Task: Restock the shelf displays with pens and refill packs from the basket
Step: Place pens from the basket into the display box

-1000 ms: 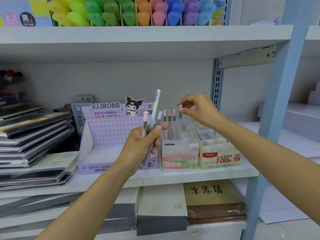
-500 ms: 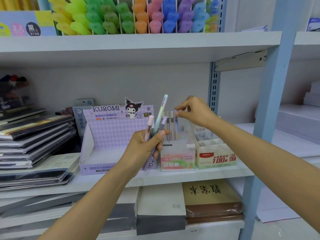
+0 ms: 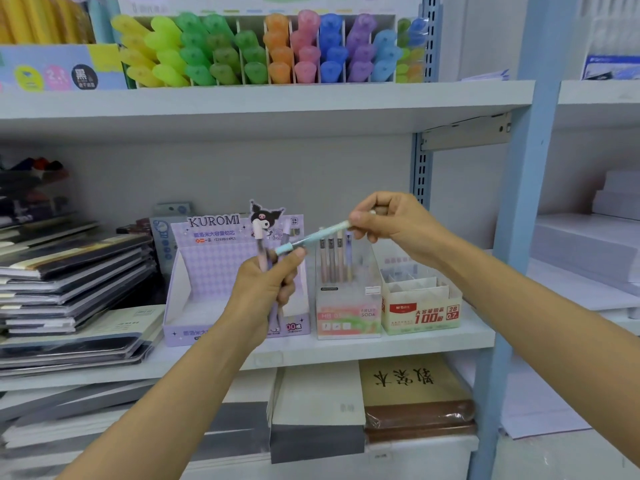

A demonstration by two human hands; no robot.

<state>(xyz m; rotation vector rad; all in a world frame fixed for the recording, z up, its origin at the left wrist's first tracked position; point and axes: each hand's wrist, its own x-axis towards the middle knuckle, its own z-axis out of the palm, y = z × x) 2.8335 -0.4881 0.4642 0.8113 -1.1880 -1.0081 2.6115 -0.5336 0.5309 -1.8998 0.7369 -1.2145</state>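
My left hand (image 3: pixel 266 289) grips a few pens upright in front of the purple Kuromi display box (image 3: pixel 207 271); a pink-capped pen (image 3: pixel 259 244) sticks up from the fist. My right hand (image 3: pixel 388 225) pinches one end of a pale blue pen (image 3: pixel 313 237), which lies slanted between both hands, its other end at my left thumb. Behind it, several pens (image 3: pixel 334 258) stand in the clear Fruit Soda holder (image 3: pixel 348 317).
A white refill box (image 3: pixel 420 311) with dividers stands right of the holder. Stacked notebooks (image 3: pixel 69 271) fill the shelf's left. Coloured highlighters (image 3: pixel 270 50) line the shelf above. A blue upright post (image 3: pixel 519 202) bounds the right side. More pads lie below.
My right hand left the purple pen standing in the clear holder and took hold of the pale blue pen, pulling it sideways out of my left hand's bundle. The view tilted up slightly.
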